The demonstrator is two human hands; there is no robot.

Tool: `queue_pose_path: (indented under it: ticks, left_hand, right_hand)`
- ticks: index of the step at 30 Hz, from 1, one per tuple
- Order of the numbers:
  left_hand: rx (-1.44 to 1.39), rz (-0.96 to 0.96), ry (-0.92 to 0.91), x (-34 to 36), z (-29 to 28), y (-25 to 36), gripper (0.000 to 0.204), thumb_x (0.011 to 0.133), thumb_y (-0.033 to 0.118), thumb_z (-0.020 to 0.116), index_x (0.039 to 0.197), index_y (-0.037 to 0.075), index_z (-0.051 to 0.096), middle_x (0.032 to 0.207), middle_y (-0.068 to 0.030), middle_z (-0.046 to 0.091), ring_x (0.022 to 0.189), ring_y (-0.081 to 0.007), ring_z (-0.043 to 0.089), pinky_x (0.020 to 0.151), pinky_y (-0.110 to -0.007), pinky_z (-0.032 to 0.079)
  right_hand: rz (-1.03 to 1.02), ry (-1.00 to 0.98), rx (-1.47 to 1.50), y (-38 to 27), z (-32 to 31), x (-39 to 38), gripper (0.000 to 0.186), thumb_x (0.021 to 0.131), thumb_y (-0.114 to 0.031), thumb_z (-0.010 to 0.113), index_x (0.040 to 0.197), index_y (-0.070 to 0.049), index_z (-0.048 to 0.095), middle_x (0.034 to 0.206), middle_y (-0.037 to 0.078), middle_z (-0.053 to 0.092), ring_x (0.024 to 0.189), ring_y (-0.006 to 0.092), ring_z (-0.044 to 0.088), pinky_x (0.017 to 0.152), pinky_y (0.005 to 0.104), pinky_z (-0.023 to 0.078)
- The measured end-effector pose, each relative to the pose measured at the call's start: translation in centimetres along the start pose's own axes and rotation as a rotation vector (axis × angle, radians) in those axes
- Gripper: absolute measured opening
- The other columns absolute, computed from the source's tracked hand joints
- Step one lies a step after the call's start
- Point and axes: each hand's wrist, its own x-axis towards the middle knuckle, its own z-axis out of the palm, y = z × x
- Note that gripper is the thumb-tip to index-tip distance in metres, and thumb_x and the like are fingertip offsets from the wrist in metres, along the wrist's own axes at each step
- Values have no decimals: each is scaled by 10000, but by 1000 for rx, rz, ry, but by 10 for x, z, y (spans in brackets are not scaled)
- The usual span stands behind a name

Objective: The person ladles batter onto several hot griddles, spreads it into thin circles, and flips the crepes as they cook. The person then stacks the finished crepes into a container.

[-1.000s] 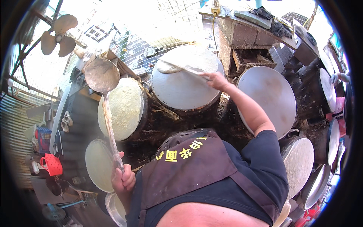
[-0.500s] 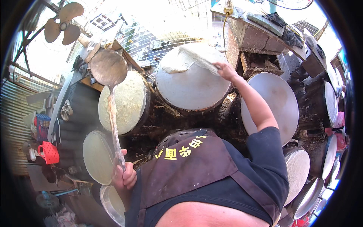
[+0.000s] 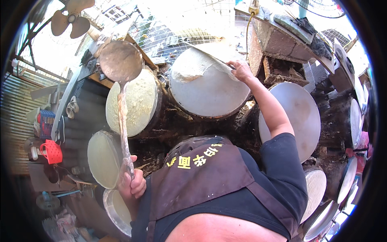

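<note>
My left hand is wrapped around the batter-smeared handle of a long ladle. Its round, brown metal bowl is raised over the edge of a round pan covered with lumpy pale batter. My right hand reaches to the far right of a large round griddle. Its closed fingers grip the end of a thin, long, straight-edged piece that looks like a scraper. Pale batter lies on the griddle's far left, beside this piece; the nearer surface is bare grey.
A bare round griddle stands to the right, and a batter-coated one to the left. Further round pans curve along both sides. A fan is at the upper left, a red basket below it. A cluttered shelf juts out at the upper right.
My right hand has moved slightly up with the scraper-like piece, which now sits nearer the griddle's far rim. The ladle in my left hand has shifted a little; the whole view has also shifted slightly.
</note>
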Motion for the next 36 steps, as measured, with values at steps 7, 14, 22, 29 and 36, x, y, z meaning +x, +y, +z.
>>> queue_pose_path:
  ticks: [7,14,22,29,36]
  left_hand:
    - [31,9,16,-2,8,-6,591,977,393,500,1444,119,266,576,39,353,388,-32,293,303,-194,278]
    - [30,4,65,5,25,-5,577,968,388,525,1422,107,306,559,42,346,377,-26,293,299,-190,268]
    - [-25,19,101,-10,38,-20,555,977,376,512,1419,108,310,566,39,351,376,-25,291,301,-183,264]
    - [-29,20,76,-4,50,-21,551,987,345,500,1421,74,293,572,30,363,380,-25,294,301,-183,275]
    - [-144,-42,-51,1,23,-18,544,991,307,503,1419,61,275,579,11,384,380,-38,308,296,-195,288]
  right_hand:
    - [-234,-227,93,7,-3,-34,345,829,-10,572,1127,-164,653,1061,115,578,1065,267,569,959,388,470]
    - [-171,-112,51,25,14,0,412,784,21,581,1163,-134,630,1039,158,563,1019,299,575,944,354,459]
    - [-218,-219,7,26,-29,-29,274,847,10,569,1057,-129,677,1036,102,604,975,254,596,882,374,490]
    - [-270,-213,-38,9,-18,-31,345,840,67,496,1087,-112,659,1045,121,599,970,269,600,896,364,493]
    - [-214,-56,-129,40,-72,-165,265,804,66,553,951,-114,679,992,73,614,942,252,612,834,354,502]
